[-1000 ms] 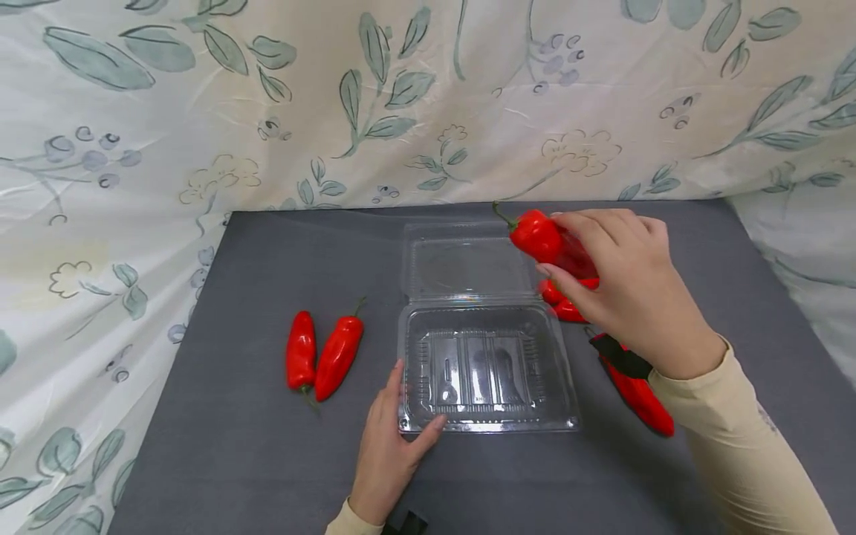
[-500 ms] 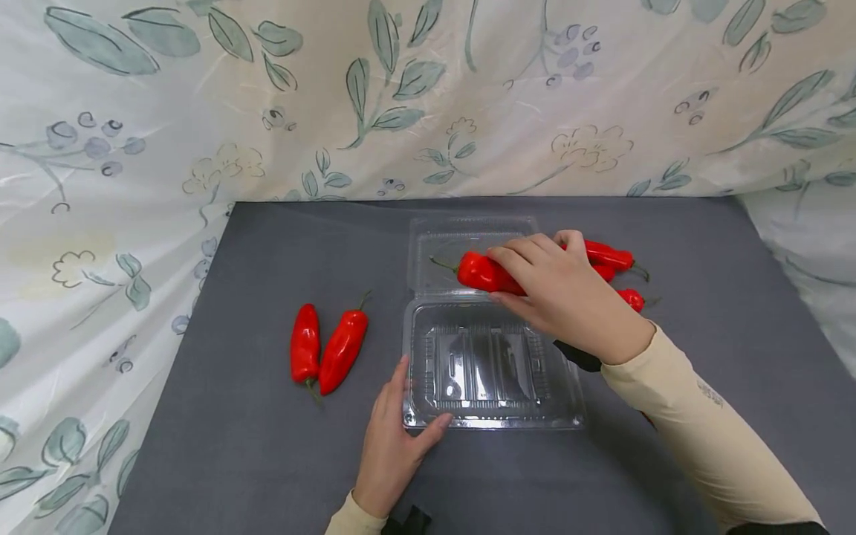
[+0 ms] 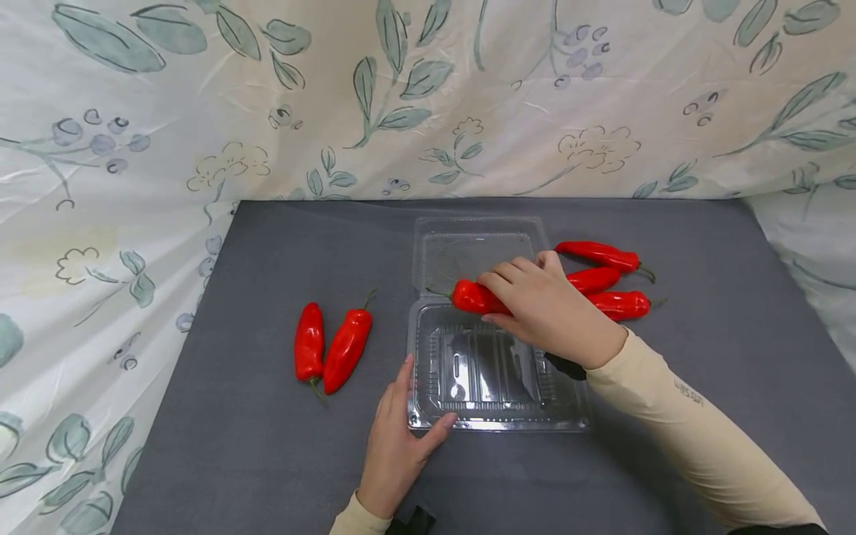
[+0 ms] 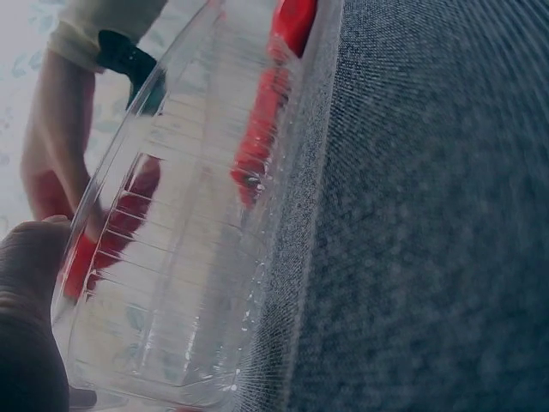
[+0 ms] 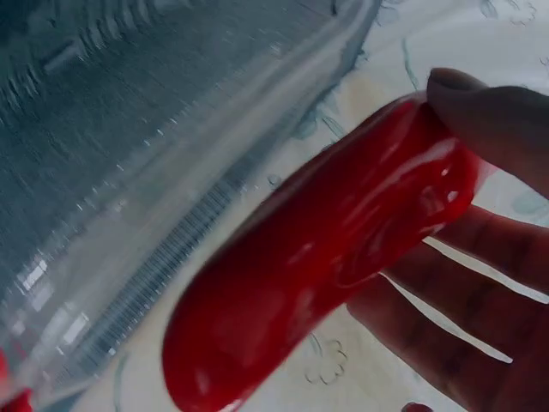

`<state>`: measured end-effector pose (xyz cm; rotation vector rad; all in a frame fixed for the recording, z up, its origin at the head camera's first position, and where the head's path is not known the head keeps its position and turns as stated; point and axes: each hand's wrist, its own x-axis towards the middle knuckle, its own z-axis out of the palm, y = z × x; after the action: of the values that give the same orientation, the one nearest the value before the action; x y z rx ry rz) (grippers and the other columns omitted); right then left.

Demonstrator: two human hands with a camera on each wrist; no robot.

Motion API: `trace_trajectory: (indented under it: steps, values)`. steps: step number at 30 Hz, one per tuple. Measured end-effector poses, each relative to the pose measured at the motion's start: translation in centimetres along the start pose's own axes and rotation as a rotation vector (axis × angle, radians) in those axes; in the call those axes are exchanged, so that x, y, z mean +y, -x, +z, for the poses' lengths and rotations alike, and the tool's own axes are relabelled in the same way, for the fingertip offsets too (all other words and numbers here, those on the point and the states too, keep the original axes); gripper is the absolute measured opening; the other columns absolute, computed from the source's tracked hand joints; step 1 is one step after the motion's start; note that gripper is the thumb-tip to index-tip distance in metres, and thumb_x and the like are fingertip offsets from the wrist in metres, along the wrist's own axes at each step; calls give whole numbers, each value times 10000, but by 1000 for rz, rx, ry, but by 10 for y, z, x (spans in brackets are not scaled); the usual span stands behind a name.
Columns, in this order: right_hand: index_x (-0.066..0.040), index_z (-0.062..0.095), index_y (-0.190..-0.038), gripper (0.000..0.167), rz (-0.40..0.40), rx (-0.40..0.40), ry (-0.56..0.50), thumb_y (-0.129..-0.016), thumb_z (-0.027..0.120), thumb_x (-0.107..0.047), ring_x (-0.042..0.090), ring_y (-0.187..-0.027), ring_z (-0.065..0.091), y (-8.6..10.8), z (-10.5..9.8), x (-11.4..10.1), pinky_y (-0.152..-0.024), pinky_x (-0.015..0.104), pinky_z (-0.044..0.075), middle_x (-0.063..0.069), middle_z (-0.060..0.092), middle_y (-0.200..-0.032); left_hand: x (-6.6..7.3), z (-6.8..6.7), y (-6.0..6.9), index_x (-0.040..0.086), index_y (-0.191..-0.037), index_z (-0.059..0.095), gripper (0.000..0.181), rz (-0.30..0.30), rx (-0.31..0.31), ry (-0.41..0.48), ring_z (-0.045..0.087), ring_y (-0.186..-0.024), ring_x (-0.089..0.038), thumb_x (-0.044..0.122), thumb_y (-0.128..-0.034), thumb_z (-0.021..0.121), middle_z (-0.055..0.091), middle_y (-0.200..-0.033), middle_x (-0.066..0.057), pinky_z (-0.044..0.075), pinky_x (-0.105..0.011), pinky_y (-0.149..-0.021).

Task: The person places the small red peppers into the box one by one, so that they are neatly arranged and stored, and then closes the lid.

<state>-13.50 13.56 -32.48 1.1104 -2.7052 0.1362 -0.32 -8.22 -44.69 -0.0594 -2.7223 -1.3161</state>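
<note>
My right hand (image 3: 551,308) grips a red pepper (image 3: 473,297) above the back part of the clear plastic container (image 3: 495,425), the pepper's green stem pointing left. In the right wrist view thumb and fingers (image 5: 467,318) hold the pepper (image 5: 300,257) near one end, its other end free. My left hand (image 3: 394,449) lies at the container's front left corner, fingers extended along its left side and thumb at the front rim. The left wrist view shows the left hand (image 4: 30,300) beside the clear wall of the container (image 4: 184,257). The container's lid (image 3: 478,238) lies open behind it.
Two red peppers, one slim (image 3: 309,342) and one wider (image 3: 348,351), lie left of the container. Several more (image 3: 620,305) lie to its right, by the lid's edge. A floral cloth (image 3: 334,111) hangs behind the grey table (image 3: 234,446).
My right hand has carried the pepper left and toward me, from right of the lid to over the container's back part. The left hand has stayed at the corner.
</note>
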Motion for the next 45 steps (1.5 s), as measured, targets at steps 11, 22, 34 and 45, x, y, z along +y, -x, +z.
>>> trace_trajectory:
  steps: [11, 22, 34, 45]
  values:
    - [-109, 649, -1159, 556, -36, -90, 16, -701, 845, -357, 235, -965, 601, -1, 19, -6, -760, 405, 428, 64, 679, -1031, 1, 0, 0, 206, -1510, 285, 880, -24, -16, 4, 515, -972, -137, 457, -798, 737, 580, -1112, -41, 479, -387, -780]
    - [-101, 654, -1140, 548, -68, -126, 13, -689, 857, -337, 231, -906, 639, -1, 29, -12, -755, 385, 518, 74, 675, -1004, 0, 0, 1, 220, -1511, 283, 873, -27, -19, 8, 531, -1003, -152, 467, -802, 728, 587, -1125, -47, 483, -393, -777]
    - [-85, 657, -1095, 479, -96, -164, 64, -723, 833, -329, 223, -866, 646, 2, 41, -18, -748, 393, 521, 71, 674, -966, 1, 0, 0, 215, -1514, 273, 886, -21, -13, 11, 506, -958, -131, 433, -796, 745, 576, -1095, -44, 473, -368, -758]
    - [-44, 638, -1122, 505, -79, -237, 102, -717, 844, -265, 240, -879, 643, 6, 52, -24, -783, 385, 543, 103, 672, -997, 0, 1, 1, 206, -1513, 281, 896, 1, 4, 10, 530, -989, -159, 436, -787, 755, 586, -1108, -69, 481, -395, -768]
